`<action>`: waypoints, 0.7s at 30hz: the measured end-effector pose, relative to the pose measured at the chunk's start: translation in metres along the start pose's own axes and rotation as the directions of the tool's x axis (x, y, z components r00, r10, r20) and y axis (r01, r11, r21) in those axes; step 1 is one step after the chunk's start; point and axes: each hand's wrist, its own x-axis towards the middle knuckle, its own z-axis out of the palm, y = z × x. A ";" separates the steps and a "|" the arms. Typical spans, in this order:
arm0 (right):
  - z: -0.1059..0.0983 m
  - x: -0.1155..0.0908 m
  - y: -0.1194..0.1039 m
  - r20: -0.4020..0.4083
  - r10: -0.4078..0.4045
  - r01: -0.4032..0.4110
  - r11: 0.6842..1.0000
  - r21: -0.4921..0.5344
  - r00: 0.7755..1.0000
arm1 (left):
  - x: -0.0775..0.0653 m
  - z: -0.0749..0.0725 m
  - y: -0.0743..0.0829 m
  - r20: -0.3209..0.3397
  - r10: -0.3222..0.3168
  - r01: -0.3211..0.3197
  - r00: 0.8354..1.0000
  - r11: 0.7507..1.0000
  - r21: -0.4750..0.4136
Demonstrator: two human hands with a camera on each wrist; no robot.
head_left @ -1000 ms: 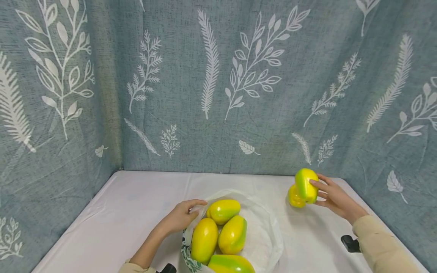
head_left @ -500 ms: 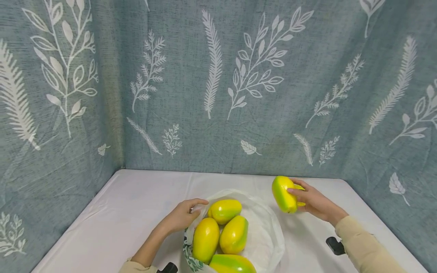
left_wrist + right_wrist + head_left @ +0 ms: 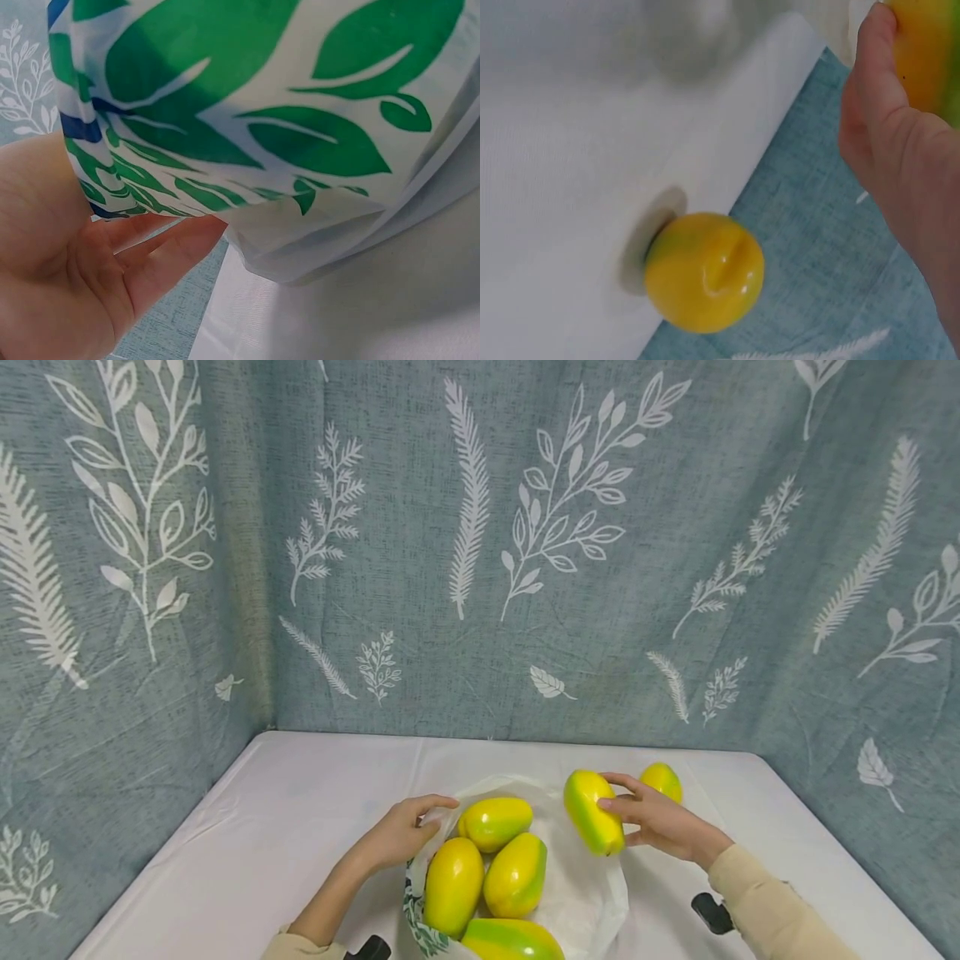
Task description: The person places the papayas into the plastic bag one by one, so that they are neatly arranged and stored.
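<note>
My right hand [image 3: 663, 825] holds a yellow-green mango [image 3: 588, 806] over the right side of an open white bag [image 3: 617, 893]. Its fingers and thumb are around the fruit's right side. Inside the bag, several more mangoes [image 3: 453, 885] lie toward the left and front. At the bag's left rim, my left hand [image 3: 395, 833] grips the edge. In the left wrist view, the fingers of that hand [image 3: 60, 270] curl behind the bag's green leaf-printed side [image 3: 225, 112]. One mango [image 3: 662, 781] sits on the table behind the right hand.
A white cloth covers the table [image 3: 315, 777]. Blue-grey curtains [image 3: 420, 677] with white leaf prints stand along the back and both sides. A black wrist camera [image 3: 711, 913] is by the right sleeve.
My right hand has carried its mango leftward and nearer, from the table's back right to over the bag. The other mango stays behind. My left hand has kept its place at the rim.
</note>
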 end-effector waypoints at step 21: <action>0.025 0.015 0.011 -0.063 0.057 -0.068 0.979 -0.190 0.996 | 0.002 0.002 0.001 0.000 0.008 -0.008 1.000 0.999 -0.042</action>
